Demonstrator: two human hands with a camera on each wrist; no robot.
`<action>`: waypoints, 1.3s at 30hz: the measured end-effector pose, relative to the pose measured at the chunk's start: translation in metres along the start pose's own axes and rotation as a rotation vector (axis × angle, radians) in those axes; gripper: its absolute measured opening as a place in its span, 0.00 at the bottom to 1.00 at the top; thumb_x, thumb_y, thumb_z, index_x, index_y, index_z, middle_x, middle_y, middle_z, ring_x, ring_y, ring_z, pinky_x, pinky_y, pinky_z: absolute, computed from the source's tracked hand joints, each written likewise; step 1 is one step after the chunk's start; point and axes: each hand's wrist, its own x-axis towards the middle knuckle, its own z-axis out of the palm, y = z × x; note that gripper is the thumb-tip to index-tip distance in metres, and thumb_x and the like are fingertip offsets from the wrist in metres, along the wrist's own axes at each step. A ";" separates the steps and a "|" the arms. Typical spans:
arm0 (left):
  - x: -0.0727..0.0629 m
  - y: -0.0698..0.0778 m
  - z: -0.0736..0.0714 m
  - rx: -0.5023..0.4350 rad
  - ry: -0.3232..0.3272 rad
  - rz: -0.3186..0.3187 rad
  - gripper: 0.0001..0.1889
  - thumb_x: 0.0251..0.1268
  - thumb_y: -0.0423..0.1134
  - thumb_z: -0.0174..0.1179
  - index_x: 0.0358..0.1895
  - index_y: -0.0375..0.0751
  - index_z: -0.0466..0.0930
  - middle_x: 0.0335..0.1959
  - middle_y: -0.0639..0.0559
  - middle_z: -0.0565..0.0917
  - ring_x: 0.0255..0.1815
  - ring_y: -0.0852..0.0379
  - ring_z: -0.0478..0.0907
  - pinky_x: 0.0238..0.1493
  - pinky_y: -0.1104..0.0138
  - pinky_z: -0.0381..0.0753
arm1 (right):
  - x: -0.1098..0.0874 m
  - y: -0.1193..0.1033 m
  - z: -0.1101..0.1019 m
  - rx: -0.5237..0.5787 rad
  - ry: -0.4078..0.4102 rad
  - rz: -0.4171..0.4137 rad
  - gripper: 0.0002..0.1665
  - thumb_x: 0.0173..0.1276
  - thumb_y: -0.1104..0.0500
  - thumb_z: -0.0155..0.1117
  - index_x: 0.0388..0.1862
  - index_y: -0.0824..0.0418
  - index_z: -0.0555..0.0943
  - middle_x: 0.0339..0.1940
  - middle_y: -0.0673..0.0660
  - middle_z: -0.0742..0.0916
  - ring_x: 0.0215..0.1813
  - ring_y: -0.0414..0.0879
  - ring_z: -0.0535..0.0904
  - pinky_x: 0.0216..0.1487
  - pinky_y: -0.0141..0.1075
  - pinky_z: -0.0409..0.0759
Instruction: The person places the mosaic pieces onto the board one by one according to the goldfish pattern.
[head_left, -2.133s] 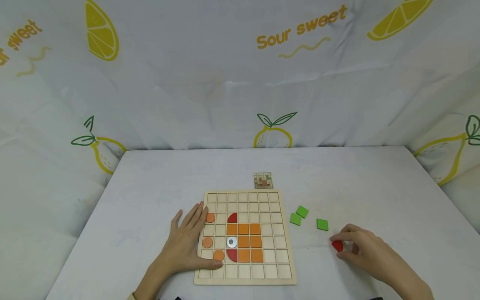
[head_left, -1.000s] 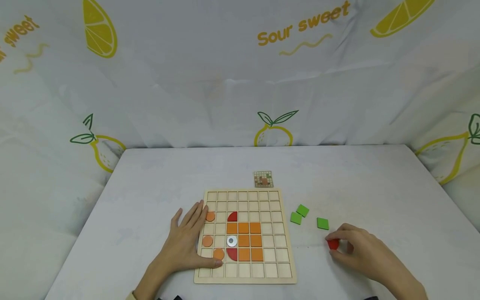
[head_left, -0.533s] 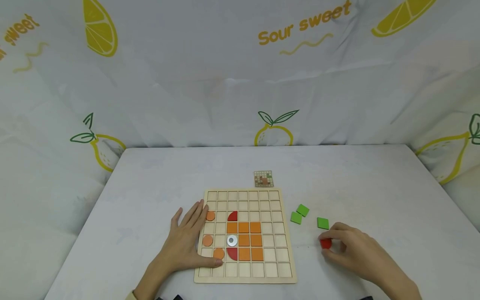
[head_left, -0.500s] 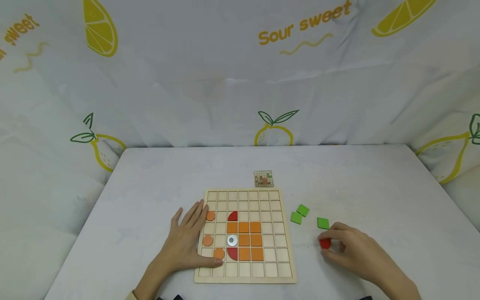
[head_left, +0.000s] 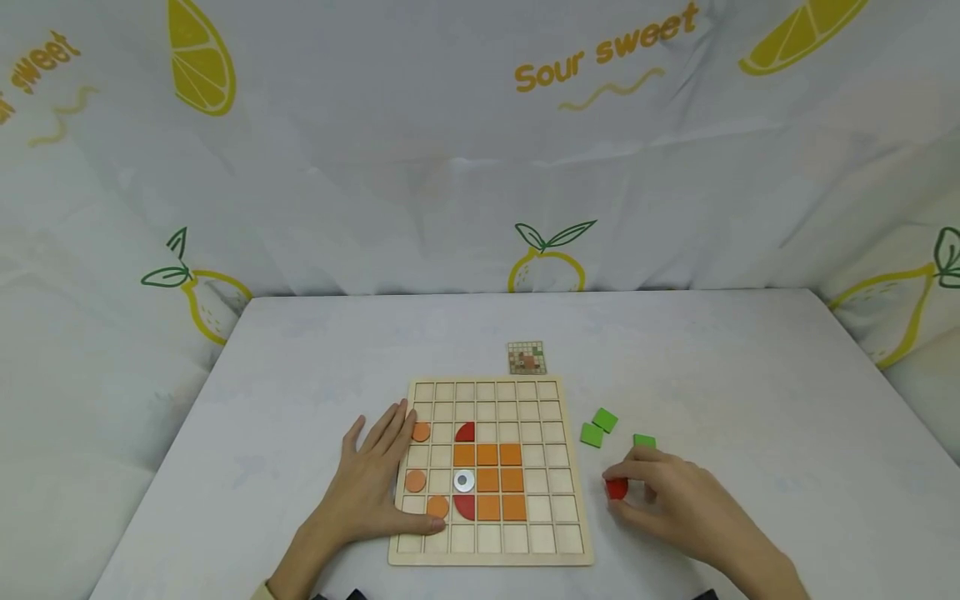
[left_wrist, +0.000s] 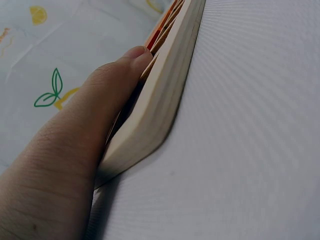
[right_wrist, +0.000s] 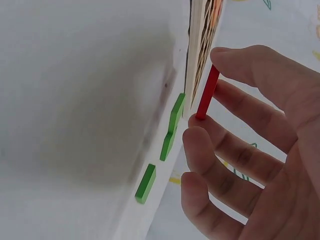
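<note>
My left hand (head_left: 366,493) lies spread over the left side of a wooden grid board (head_left: 516,540), thumb near the front left corner. In the left wrist view the thumb (left_wrist: 82,122) rests along the board's edge. To the right of the board, my right hand (head_left: 678,504) pinches a red tile (head_left: 617,489). The right wrist view shows the red tile (right_wrist: 208,92) edge-on between thumb and fingertips, its full outline hidden. Set in the board are orange squares (head_left: 487,481), orange discs (head_left: 416,481), two red quarter-circles (head_left: 465,507) and a white disc with a grey centre (head_left: 464,481).
Two green square tiles (head_left: 592,435) lie together right of the board. A third green tile (head_left: 644,441) is partly covered by the right hand. Behind the board sits a small pattern card (head_left: 527,357). A lemon-print cloth (head_left: 420,208) hangs behind the white table (head_left: 360,350).
My right hand has carried the red tile leftward across the table, closer to the board, now overlapping part of the single green tile in view. The left hand has stayed in place.
</note>
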 end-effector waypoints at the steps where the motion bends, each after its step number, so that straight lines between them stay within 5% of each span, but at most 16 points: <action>1: 0.000 0.000 0.000 -0.002 -0.002 -0.001 0.75 0.34 0.89 0.58 0.82 0.37 0.53 0.84 0.45 0.54 0.86 0.47 0.51 0.78 0.38 0.40 | 0.001 -0.001 0.001 -0.001 -0.003 -0.006 0.14 0.55 0.54 0.80 0.41 0.42 0.90 0.35 0.36 0.84 0.29 0.28 0.68 0.28 0.25 0.70; 24: 0.000 0.001 -0.001 0.003 0.002 -0.001 0.75 0.33 0.89 0.59 0.81 0.36 0.53 0.84 0.44 0.55 0.86 0.48 0.52 0.78 0.38 0.40 | 0.014 -0.028 0.014 0.058 -0.003 -0.188 0.11 0.57 0.55 0.78 0.41 0.47 0.90 0.33 0.35 0.81 0.28 0.26 0.67 0.28 0.23 0.68; 39: 0.000 0.000 0.000 0.015 0.011 0.011 0.75 0.34 0.89 0.58 0.81 0.36 0.54 0.84 0.45 0.55 0.85 0.47 0.52 0.78 0.38 0.41 | 0.026 -0.051 0.025 0.078 -0.083 -0.236 0.10 0.56 0.55 0.78 0.39 0.47 0.90 0.31 0.38 0.81 0.27 0.27 0.66 0.28 0.23 0.67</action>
